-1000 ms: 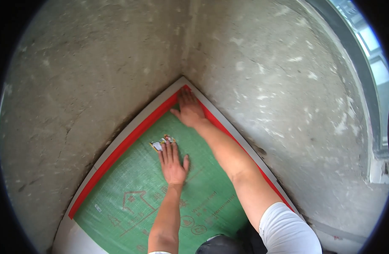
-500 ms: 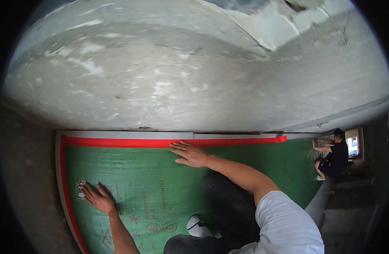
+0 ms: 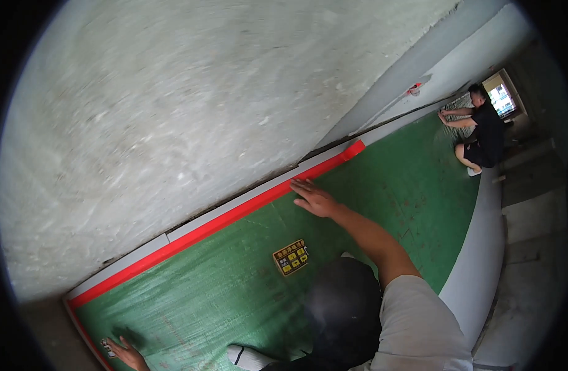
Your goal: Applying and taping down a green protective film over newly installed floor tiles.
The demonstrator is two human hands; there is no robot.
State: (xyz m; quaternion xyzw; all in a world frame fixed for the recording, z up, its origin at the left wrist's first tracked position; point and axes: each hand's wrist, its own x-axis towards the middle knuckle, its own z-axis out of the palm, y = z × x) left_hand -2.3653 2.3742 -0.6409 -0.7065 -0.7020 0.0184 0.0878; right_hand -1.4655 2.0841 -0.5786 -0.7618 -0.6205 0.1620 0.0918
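Observation:
A band of red tape [image 3: 234, 215] runs along the border between the green floor sheet [image 3: 383, 185] and a pale strip [image 3: 200, 224] beside the wall. Its far end [image 3: 356, 149] curls up a little. My right hand [image 3: 315, 199] lies flat with fingers stretched, fingertips on the tape, palm over the sheet. At the lower left, my left hand [image 3: 128, 354] is open over the sheet, its fingers by a small printed patch [image 3: 108, 348] near the corner. Part of that patch is hidden by the hand. Neither hand grips anything.
A grey wall [image 3: 173, 123] rises along the taped edge. A black and yellow printed label [image 3: 291, 257] lies on the sheet beside my knee [image 3: 344, 303]. Farther right a co-worker [image 3: 487, 133] crouches at the sheet's far end, hands at the wall side.
My view has turned toward the right and the far end. My right hand has slid along the tape toward its curled end; my left hand stays by the corner patch. The yellow label has come into view.

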